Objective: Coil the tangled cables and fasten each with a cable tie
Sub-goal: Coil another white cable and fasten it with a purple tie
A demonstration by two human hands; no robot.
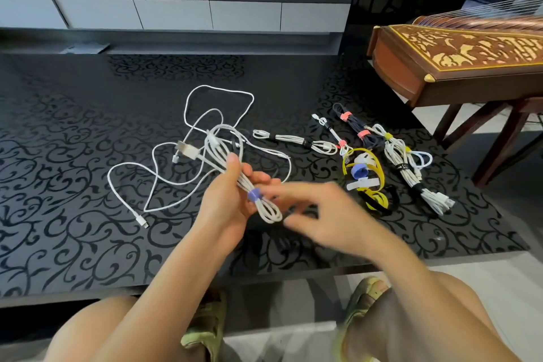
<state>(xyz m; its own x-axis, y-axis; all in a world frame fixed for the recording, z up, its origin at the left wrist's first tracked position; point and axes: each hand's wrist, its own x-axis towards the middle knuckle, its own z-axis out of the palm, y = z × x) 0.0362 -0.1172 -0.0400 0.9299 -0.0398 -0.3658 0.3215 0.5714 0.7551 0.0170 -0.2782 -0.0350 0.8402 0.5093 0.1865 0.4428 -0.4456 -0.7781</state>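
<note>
Left hand (232,203) up over the near middle of the counter (73,156), its fingers (233,166) and thumb curled round a coiled white cable (235,161). The coil runs as a long narrow hank from above the thumb down past the palm. A blue cable tie (253,194) wraps the hank near its lower end, with a short loop sticking out below. Right hand (323,214) just beside the hank and badly motion-blurred; fingers look stretched out and holding nothing. Cannot tell whether the tips touch the tie. A loose white cable (219,97) sprawls uncoiled on the counter behind and left of the hands, with one plug (142,221) lying toward the near left. To the right, apart from the hands, lie finished bundles: a white bundle with black ties (293,140), a dark bundle with pink ties (352,126), and a thick white bundle (407,166) farthest right. A heap of spare ties (365,178), yellow, blue, white and black, sits between the right hand and the thick bundle. A carved wooden stringed instrument (458,59) stands on its frame at the far right.
</note>
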